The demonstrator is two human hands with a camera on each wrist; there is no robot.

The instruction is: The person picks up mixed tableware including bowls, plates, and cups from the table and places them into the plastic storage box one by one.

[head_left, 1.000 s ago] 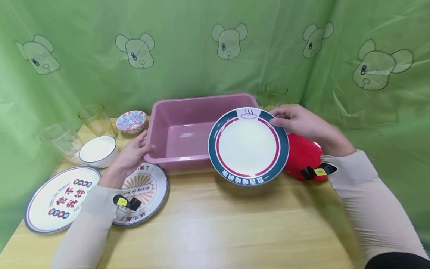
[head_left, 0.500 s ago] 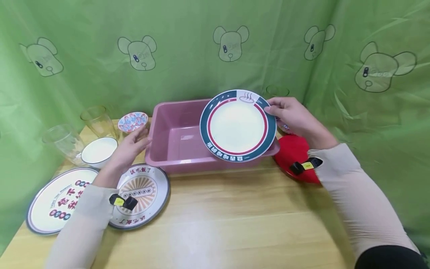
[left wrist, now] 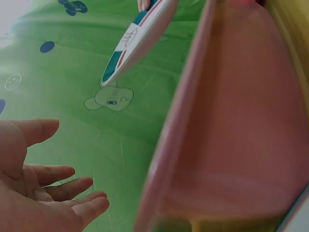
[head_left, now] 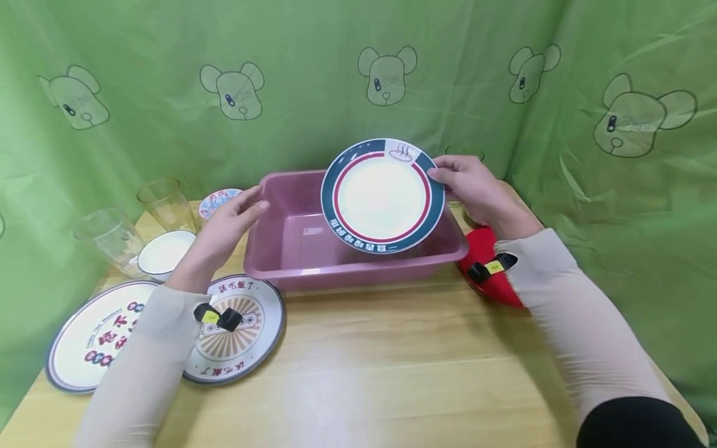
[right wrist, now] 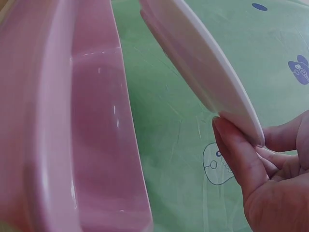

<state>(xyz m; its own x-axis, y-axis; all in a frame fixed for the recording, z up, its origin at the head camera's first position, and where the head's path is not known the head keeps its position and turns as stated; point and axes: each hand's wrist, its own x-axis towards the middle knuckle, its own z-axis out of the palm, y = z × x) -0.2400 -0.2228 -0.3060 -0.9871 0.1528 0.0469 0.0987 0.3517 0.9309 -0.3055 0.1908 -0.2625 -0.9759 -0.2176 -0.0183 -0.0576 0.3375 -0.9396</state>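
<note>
My right hand (head_left: 470, 186) pinches the right rim of a white plate (head_left: 383, 196) with a dark green border and a red ring. The plate hangs tilted above the pink plastic basin (head_left: 358, 274); in the right wrist view its pale underside (right wrist: 203, 63) shows, thumb and fingers gripping the edge. My left hand (head_left: 226, 227) is raised over the basin's left end, its fingers spread and holding nothing. The left wrist view shows that hand (left wrist: 53, 179) apart from the basin's rim (left wrist: 178, 116).
Left of the basin are two printed plates (head_left: 269, 330) (head_left: 67, 354), a white bowl (head_left: 166, 252), a patterned bowl (head_left: 215, 202), a clear glass (head_left: 114, 239) and an amber glass (head_left: 168, 205). A red plate (head_left: 487, 274) lies right, partly under my right arm. A green curtain (head_left: 313, 74) stands behind.
The plate has moved up and left, from the basin's front right corner to above the basin, in my right hand. My left hand has let go of the basin's rim and risen.
</note>
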